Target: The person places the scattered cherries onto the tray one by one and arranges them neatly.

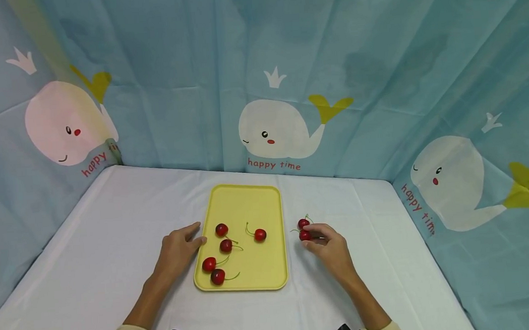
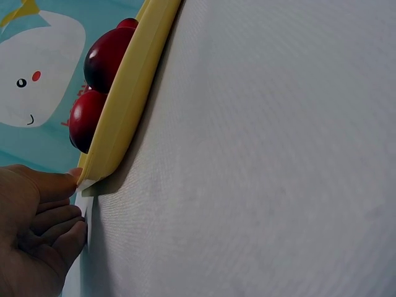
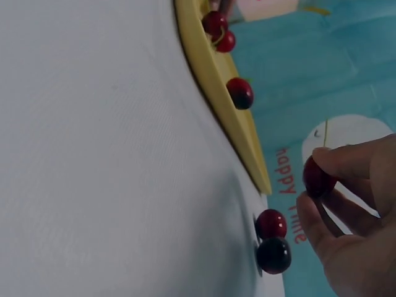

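Observation:
My left hand (image 1: 177,251) is at the left edge of a yellow tray (image 1: 267,210), thumb and a finger on its rim; in the left wrist view the other fingers (image 2: 59,216) curl below. Several dark red cherries with green stems lie on the tray, most along its left side, with one cherry (image 1: 260,235) nearer the middle. Right of the tray, my right hand (image 1: 331,249) pinches a cherry (image 3: 318,177) between thumb and fingertips, its stem pointing up. Beside it, two more cherries rest on the cloth, a red one (image 3: 271,224) and a darker one (image 3: 273,255).
A white cloth (image 1: 388,258) covers the table around the tray. Behind and along both sides hangs a blue curtain (image 1: 175,115) printed with whales.

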### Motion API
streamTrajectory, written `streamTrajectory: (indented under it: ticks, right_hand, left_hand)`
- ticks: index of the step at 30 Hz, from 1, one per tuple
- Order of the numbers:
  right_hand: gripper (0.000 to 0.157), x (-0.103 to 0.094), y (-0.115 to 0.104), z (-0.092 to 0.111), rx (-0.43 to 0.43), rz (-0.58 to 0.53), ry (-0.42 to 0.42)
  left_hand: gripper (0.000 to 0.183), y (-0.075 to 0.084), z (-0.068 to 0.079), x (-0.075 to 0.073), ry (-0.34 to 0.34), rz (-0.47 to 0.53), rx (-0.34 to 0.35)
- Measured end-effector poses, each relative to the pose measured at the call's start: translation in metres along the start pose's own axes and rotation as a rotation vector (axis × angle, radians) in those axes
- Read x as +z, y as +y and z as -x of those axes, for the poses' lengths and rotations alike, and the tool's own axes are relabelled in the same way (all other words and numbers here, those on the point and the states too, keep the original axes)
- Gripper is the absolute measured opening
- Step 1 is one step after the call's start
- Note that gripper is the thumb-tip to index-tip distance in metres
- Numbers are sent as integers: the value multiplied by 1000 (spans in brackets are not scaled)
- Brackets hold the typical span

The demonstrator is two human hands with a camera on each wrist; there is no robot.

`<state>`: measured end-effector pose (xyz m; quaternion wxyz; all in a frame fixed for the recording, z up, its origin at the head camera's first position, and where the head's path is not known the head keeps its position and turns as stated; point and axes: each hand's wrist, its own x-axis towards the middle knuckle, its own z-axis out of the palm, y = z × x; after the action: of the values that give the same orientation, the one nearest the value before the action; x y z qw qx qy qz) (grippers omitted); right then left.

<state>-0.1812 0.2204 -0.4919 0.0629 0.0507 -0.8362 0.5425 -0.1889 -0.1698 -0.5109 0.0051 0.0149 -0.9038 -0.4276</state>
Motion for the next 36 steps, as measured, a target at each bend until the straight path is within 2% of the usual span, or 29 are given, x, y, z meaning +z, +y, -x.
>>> streamTrajectory:
  ticks: [9,16,25,36]
  right_hand:
    - [37,12,-9,1,1,-68,-45]
    - [35,22,-11,1,-36,-47,-70]
    - [35,34,-16,2,17,-42,-95]
    - [35,50,-20,2,-14,-24,-126]
  left_hand:
    - [55,0,0,0,-8,0,-10]
    - [56,1,0,0,-9,-2,-20]
    - [56,1,1,-1,-13,15,-19]
    - [55,1,1,-1,-6,19,-12]
